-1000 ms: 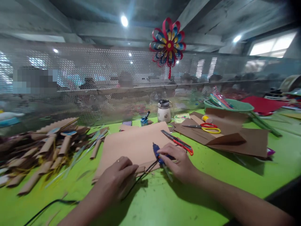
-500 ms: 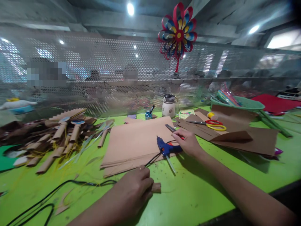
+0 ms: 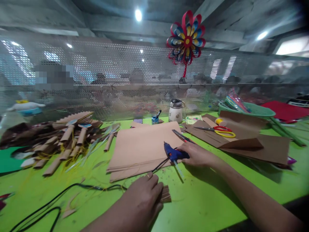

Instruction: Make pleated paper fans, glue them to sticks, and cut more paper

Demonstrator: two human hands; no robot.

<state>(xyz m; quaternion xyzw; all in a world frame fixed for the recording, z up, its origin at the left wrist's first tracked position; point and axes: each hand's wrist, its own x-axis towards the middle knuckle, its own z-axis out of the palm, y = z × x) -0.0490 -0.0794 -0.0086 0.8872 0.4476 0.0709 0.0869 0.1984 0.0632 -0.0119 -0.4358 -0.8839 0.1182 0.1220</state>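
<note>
Craft pile: cardboard tubes (image 3: pixel 69 133) heaped on the green table (image 3: pixel 195 203).
Left hand (image 3: pixel 146 195): fingers closed over a small cardboard piece (image 3: pixel 166 194), near the table's front.
Paper stack (image 3: pixel 142 145): brown, mid-table.
Glue gun (image 3: pixel 173 153): blue, at the stack's right edge.
Right hand (image 3: pixel 199 154): fingers at the gun's handle; cannot tell if gripping.
Scissors (image 3: pixel 224 131): atop dark card (image 3: pixel 272 149).

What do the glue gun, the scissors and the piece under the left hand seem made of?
Glue gun: probably plastic; smooth, evenly blue body. Scissors: grey, sheeny blades, likely metal; smooth red and yellow handles, probably plastic. Brown piece at the left hand: matte, ridged, probably cardboard.
</note>
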